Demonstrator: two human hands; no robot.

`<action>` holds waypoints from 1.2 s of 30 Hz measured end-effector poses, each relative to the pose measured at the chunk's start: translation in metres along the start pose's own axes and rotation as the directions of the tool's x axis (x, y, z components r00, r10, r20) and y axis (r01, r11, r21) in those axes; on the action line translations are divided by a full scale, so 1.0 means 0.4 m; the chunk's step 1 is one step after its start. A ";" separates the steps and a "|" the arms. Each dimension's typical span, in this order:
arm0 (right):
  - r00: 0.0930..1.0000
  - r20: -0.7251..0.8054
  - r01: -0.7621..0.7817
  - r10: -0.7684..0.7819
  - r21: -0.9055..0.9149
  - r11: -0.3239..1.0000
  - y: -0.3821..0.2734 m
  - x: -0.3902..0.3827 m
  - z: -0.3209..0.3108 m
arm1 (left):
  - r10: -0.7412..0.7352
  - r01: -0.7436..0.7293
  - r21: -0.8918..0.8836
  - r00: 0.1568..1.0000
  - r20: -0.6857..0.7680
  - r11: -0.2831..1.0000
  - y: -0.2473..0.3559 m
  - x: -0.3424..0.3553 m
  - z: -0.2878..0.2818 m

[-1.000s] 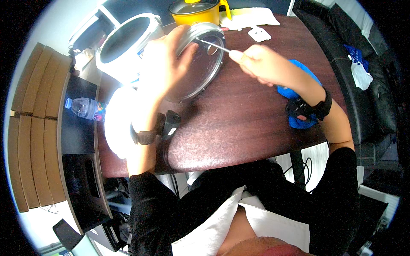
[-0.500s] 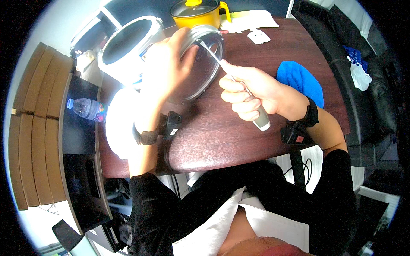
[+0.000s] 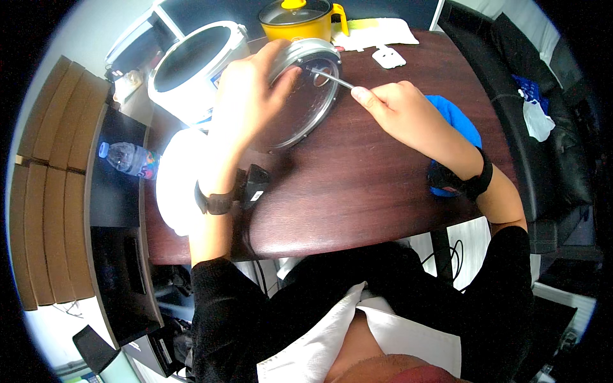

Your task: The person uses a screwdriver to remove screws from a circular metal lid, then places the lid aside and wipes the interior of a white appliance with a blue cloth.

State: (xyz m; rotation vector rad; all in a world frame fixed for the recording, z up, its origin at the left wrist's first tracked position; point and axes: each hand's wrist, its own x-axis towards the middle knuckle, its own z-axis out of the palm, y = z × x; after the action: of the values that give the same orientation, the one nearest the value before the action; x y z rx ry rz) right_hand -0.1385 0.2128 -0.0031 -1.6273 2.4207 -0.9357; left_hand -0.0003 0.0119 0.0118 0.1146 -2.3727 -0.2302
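Note:
My left hand (image 3: 249, 96) is closed on the rim of a round clear lid (image 3: 300, 121), which stands tilted up on the table. In my right hand (image 3: 399, 105) is a screwdriver (image 3: 345, 83) with a thin metal shaft. Its tip reaches the upper part of the lid's face; whether it touches there I cannot tell. The screwdriver's handle is hidden inside my right fist. Behind my left hand a white round pot (image 3: 185, 105) with a dark inside leans to one side. A white rounded thing (image 3: 179, 185), overexposed, lies beside my left forearm.
A yellow pot (image 3: 300, 30) with a glass lid stands at the back, beside a white-green packet (image 3: 383, 32) and a small white piece (image 3: 389, 57). Blue cloth (image 3: 456, 121) lies by my right forearm. A water bottle (image 3: 131, 159) is at left, a black sofa (image 3: 549, 166) at right.
My right hand has turned over and shifted right and slightly up, bringing the screwdriver's shaft to a flatter slant. Its tip has moved a little right on the lid. My left hand stays on the lid.

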 end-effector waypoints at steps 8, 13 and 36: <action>0.998 -0.061 0.022 -0.025 -0.060 0.998 0.002 0.022 0.011 | -0.004 0.004 0.007 1.000 0.020 1.000 0.012 0.002 -0.002; 0.992 -0.060 0.106 -0.114 -0.130 0.986 -0.001 0.030 -0.008 | 0.009 -0.010 0.036 1.000 0.015 0.999 0.004 0.000 -0.001; 0.999 -0.008 0.049 -0.049 0.066 0.997 0.029 -0.004 0.024 | 0.015 -0.015 0.020 1.000 -0.012 1.000 0.014 -0.002 0.004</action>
State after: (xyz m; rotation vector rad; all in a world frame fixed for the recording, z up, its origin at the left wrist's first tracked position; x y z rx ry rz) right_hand -0.1434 0.2127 -0.0173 -1.6705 2.3372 -1.0184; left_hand -0.0008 0.0176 0.0112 0.1070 -2.3639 -0.1977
